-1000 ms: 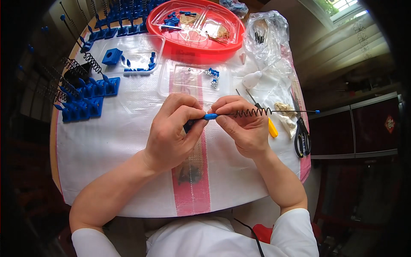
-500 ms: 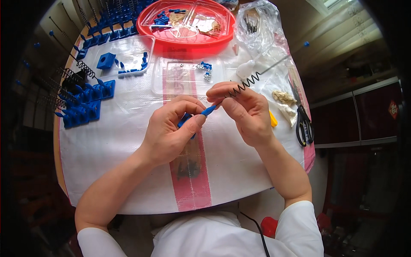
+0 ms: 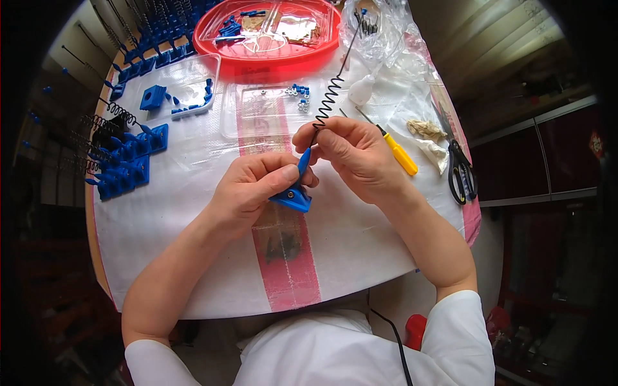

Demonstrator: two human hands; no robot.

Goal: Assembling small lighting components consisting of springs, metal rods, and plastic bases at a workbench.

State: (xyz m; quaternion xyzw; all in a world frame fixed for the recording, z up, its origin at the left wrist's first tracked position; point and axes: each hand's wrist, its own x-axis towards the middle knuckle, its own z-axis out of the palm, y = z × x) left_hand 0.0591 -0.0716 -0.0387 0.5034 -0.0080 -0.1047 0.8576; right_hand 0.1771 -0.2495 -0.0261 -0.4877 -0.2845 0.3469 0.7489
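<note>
My left hand (image 3: pixel 261 186) pinches a blue plastic piece with a pointed tip (image 3: pixel 304 161) and a wedge-shaped base (image 3: pixel 293 200) that has a small brass-coloured fitting. A black coiled spring wire (image 3: pixel 329 98) rises from the tip, its straight end pointing away from me toward the plastic bag. My right hand (image 3: pixel 353 154) grips the lower end of the wire just above the blue tip, thumb and fingers pressed together. Both hands are close together over the pink stripe of the table cover. The joint between wire and tip is partly hidden by fingers.
Blue bases with spring wires (image 3: pixel 132 164) line the left side, more stand far left. A red oval tray (image 3: pixel 267 64) and clear lids (image 3: pixel 241 132) with small parts lie beyond my hands. On the right are a yellow-handled screwdriver (image 3: pixel 400 154), black scissors (image 3: pixel 459 174) and a plastic bag (image 3: pixel 386 38).
The spring wire has swung from pointing right to nearly upright, leaning away from me. The blue piece has turned, so its base now shows below my left fingers. The screwdriver is more exposed.
</note>
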